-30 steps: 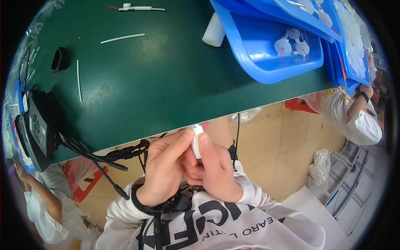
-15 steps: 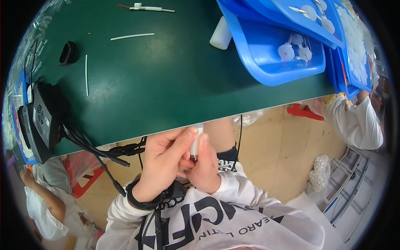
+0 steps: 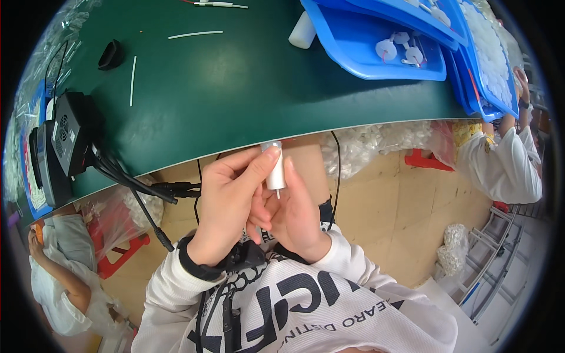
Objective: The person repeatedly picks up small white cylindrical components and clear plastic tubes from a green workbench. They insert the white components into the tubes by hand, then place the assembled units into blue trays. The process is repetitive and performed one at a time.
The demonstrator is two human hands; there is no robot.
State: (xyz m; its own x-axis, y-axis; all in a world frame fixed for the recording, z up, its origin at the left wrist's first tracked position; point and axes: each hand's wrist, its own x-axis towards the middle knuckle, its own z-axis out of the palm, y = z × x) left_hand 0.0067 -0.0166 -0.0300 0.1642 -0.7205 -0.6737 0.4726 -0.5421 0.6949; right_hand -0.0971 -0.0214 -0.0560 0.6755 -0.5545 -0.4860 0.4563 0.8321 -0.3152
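Below the near edge of the green table point(image 3: 235, 100), my left hand point(image 3: 223, 206) pinches a small white cylinder point(image 3: 275, 175) between thumb and fingers. The cylinder is tilted slightly, with a greyish upper end and a thin pin sticking out of its lower end. My right hand point(image 3: 300, 217) is close beside it, palm turned up and thumb stretched along the cylinder's right side. Its fingers look loose and apart, partly hidden behind the left hand's fingers. Whether the right thumb touches the cylinder is hard to tell.
Blue trays point(image 3: 376, 75) at the far right hold white round pieces point(image 3: 386, 50) with thin red wires. Another white cylinder point(image 3: 302, 30) lies beside them. Thin white tubes point(image 3: 196, 35) and a black cup-like piece point(image 3: 110, 55) lie left of a black device point(image 3: 76, 132) with cables. Other people sit both sides.
My right hand has loosened from the white cylinder and opened, showing more of the cylinder and its pin. Both hands appear higher in view; the table and trays also shift upward with the head.
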